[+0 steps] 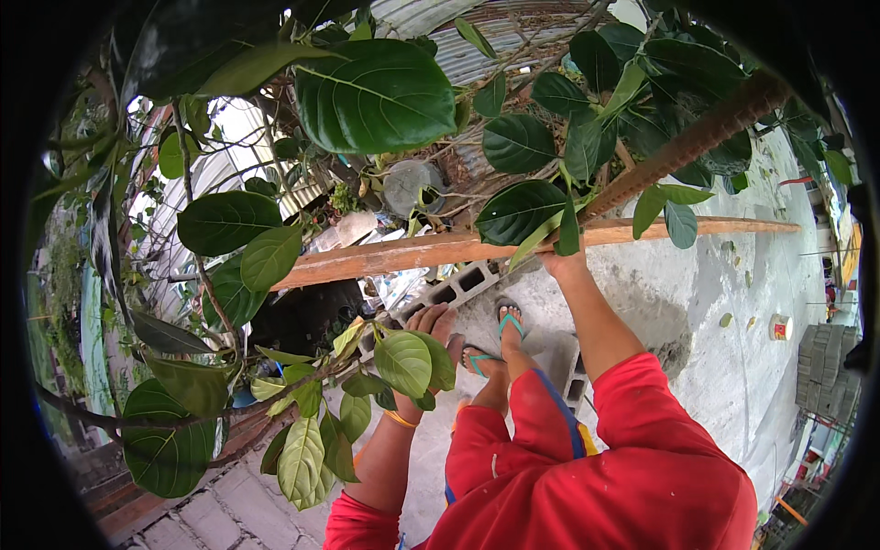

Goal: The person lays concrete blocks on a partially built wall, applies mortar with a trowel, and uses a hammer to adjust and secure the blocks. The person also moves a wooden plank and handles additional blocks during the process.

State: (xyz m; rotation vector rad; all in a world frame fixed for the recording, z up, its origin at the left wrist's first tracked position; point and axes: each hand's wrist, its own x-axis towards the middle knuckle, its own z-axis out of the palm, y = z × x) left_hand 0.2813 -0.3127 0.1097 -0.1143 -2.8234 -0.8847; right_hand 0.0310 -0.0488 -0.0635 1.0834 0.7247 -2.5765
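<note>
A long reddish-brown wooden plank (394,254) runs crosswise in front of me, above the ground. My right hand (564,260) is closed at its lower edge, the fingertips partly covered by leaves. Close above that hand, a rough brown branch (687,147) slants down from the upper right toward the plank, with green leaves (521,213) around its lower end. My left hand (431,326) is below the plank, near the hollow blocks, its fingers loosely apart and nothing visible in them. A leafy twig (403,362) covers part of that hand and wrist.
Grey hollow blocks (458,284) line the ground beyond my sandalled feet (510,323). Large leaves (376,96) hang close in front. Corrugated metal sheets (495,46) and a round grey concrete piece (412,187) lie beyond. Stacked blocks (830,371) and a small bucket (780,327) stand at right.
</note>
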